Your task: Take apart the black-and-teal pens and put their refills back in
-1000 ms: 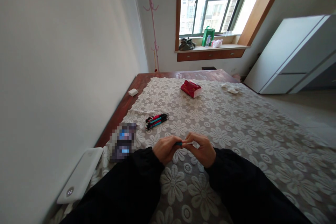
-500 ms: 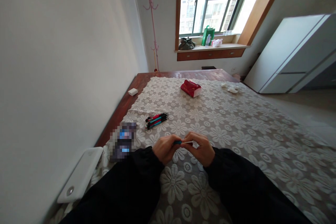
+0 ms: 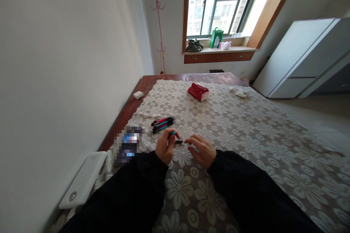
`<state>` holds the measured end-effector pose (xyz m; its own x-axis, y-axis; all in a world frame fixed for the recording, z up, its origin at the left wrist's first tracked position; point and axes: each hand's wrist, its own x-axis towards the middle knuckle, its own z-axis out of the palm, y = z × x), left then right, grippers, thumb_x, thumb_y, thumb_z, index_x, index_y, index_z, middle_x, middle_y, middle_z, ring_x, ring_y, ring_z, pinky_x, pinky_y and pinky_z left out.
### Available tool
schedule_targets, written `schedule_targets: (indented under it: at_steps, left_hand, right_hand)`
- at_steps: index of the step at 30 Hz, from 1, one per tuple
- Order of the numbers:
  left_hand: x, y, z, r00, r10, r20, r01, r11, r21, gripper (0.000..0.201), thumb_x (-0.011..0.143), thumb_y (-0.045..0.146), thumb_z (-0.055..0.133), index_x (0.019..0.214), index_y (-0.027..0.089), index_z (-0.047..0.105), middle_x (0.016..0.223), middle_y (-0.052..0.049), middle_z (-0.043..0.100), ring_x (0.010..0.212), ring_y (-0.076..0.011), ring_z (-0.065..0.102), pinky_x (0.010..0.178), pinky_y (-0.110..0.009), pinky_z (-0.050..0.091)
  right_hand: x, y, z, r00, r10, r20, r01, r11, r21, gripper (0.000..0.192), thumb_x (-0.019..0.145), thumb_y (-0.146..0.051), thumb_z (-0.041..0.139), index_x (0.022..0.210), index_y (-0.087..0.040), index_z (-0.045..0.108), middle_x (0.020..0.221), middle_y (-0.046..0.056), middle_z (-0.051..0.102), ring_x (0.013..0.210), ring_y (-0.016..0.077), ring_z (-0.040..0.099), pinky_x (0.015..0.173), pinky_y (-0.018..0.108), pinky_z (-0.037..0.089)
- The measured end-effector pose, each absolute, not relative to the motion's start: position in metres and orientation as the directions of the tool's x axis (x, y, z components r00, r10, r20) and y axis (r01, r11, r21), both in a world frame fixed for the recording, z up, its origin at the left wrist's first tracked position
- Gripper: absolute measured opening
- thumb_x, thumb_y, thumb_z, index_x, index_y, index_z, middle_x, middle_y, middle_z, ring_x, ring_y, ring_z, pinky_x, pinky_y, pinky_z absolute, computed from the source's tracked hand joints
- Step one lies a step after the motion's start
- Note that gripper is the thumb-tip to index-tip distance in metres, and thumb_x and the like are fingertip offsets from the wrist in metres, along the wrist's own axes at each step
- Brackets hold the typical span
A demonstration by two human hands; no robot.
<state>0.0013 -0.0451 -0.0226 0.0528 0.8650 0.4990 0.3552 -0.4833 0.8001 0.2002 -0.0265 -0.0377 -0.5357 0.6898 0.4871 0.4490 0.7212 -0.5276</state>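
Note:
My left hand (image 3: 164,147) is closed round a teal pen barrel (image 3: 173,133), its round end showing above the fingers. A short black pen part (image 3: 178,141) lies on the flowered tablecloth (image 3: 209,185) between my hands. My right hand (image 3: 202,149) is open, thumb and fingers apart, its fingertips close to the tip of that black part. Whether they touch it I cannot tell. Beyond my left hand, several black, red and teal pens (image 3: 163,124) lie in a bunch on the cloth.
A red tissue pack (image 3: 198,91) lies farther back, with crumpled white tissue (image 3: 238,92) to its right. A white adapter (image 3: 138,95) sits at the left wooden edge. A pixelated object (image 3: 128,146) and a long white device (image 3: 83,180) are along the left wall.
My hands have come apart from where they met. The left has lifted the teal barrel slightly and turned it; the right has let go, and a black part now shows on the cloth.

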Motion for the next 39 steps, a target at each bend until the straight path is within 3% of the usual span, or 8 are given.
schedule_targets:
  at_steps: [6,11,16,20,24,32,35,39]
  left_hand:
    - [0.0,-0.043,-0.024,0.057,0.85,0.523,0.349,-0.508,0.788,0.019,0.101,0.03,0.038,0.106,0.019,0.052,0.085,-0.003,0.064,0.078,-0.0155,0.06,0.075,-0.028,0.045]
    - [0.001,-0.042,-0.026,0.09,0.86,0.503,0.371,-0.498,0.784,0.019,0.101,0.027,0.037,0.114,0.021,0.049,0.084,-0.001,0.062,0.074,-0.0148,0.059,0.074,-0.028,0.044]
    - [0.002,-0.046,-0.022,0.14,0.864,0.483,0.383,-0.498,0.778,0.016,0.1,0.025,0.037,0.108,0.021,0.05,0.085,-0.002,0.062,0.078,-0.0163,0.06,0.075,-0.028,0.044]
    - [0.002,-0.048,-0.017,0.173,0.877,0.449,0.414,-0.478,0.775,0.015,0.099,0.023,0.037,0.1,0.021,0.052,0.084,-0.002,0.062,0.079,-0.0169,0.059,0.075,-0.029,0.043]
    - [0.003,-0.048,-0.016,0.202,0.883,0.424,0.481,-0.467,0.743,0.016,0.097,0.021,0.037,0.096,0.02,0.053,0.083,-0.003,0.06,0.08,-0.0183,0.058,0.074,-0.03,0.043]
    - [0.004,-0.049,-0.015,0.221,0.894,0.389,0.557,-0.443,0.702,0.015,0.095,0.02,0.037,0.096,0.02,0.052,0.085,-0.004,0.06,0.081,-0.0189,0.057,0.074,-0.03,0.043]
    - [0.003,-0.048,-0.016,0.212,0.898,0.385,0.572,-0.433,0.696,0.015,0.095,0.02,0.037,0.096,0.021,0.052,0.085,-0.004,0.059,0.082,-0.019,0.057,0.076,-0.031,0.043]
    - [0.002,-0.047,-0.018,0.203,0.906,0.372,0.589,-0.416,0.693,0.015,0.095,0.02,0.037,0.098,0.021,0.051,0.087,-0.004,0.06,0.084,-0.0195,0.058,0.077,-0.031,0.043]
  right_hand:
    - [0.202,-0.024,-0.041,-0.578,0.668,0.469,0.476,0.743,-0.471,0.02,0.093,-0.02,0.053,0.108,-0.023,0.066,0.094,0.007,0.061,0.089,0.0221,0.057,0.08,0.035,0.05]
    - [0.201,-0.025,-0.044,-0.627,0.651,0.427,0.52,0.759,-0.393,0.025,0.095,-0.026,0.052,0.116,-0.024,0.064,0.099,0.008,0.061,0.091,0.0225,0.056,0.079,0.035,0.051]
    - [0.2,-0.025,-0.045,-0.645,0.633,0.428,0.52,0.774,-0.362,0.018,0.097,-0.026,0.049,0.1,-0.022,0.066,0.097,0.008,0.062,0.09,0.0218,0.056,0.079,0.035,0.05]
    - [0.198,-0.025,-0.045,-0.658,0.619,0.428,0.51,0.785,-0.351,0.018,0.097,-0.025,0.048,0.107,-0.021,0.063,0.099,0.008,0.063,0.092,0.0221,0.056,0.079,0.035,0.049]
    - [0.197,-0.024,-0.046,-0.652,0.64,0.406,0.536,0.768,-0.35,0.014,0.095,-0.022,0.049,0.095,-0.021,0.063,0.093,0.007,0.062,0.087,0.021,0.056,0.077,0.033,0.048]
    - [0.196,-0.025,-0.042,-0.646,0.653,0.396,0.554,0.758,-0.345,0.012,0.093,-0.018,0.05,0.088,-0.021,0.061,0.088,0.006,0.061,0.085,0.0205,0.056,0.074,0.031,0.047]
    - [0.196,-0.027,-0.039,-0.607,0.677,0.416,0.539,0.735,-0.411,0.013,0.092,-0.017,0.047,0.087,-0.02,0.059,0.085,0.006,0.061,0.081,0.0195,0.056,0.071,0.031,0.046]
    - [0.198,-0.027,-0.033,-0.407,0.815,0.413,0.484,0.576,-0.659,0.008,0.087,-0.02,0.051,0.083,-0.02,0.057,0.073,0.001,0.058,0.063,0.0147,0.053,0.061,0.028,0.045]
